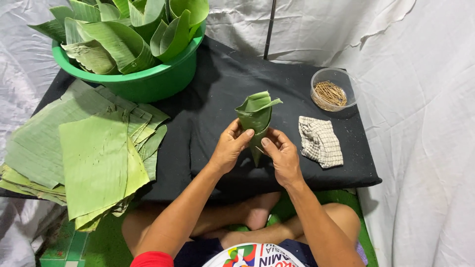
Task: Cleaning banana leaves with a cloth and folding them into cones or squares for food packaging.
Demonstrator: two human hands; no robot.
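A green banana-leaf cone (257,118) stands upright between both hands, its point downward above the black cloth-covered board (217,89). My left hand (229,147) grips the cone's left side with the thumb across its front. On the cone's right side, my right hand (282,154) pinches it low down near the tip. The cone's open mouth faces up and away from me.
A stack of flat cut banana leaves (84,148) lies at the left. A green basin (143,81) of finished leaf cones sits at the back left. A clear bowl of thin wooden picks (330,91) and a folded checked cloth (320,141) lie at the right. White sheeting surrounds the board.
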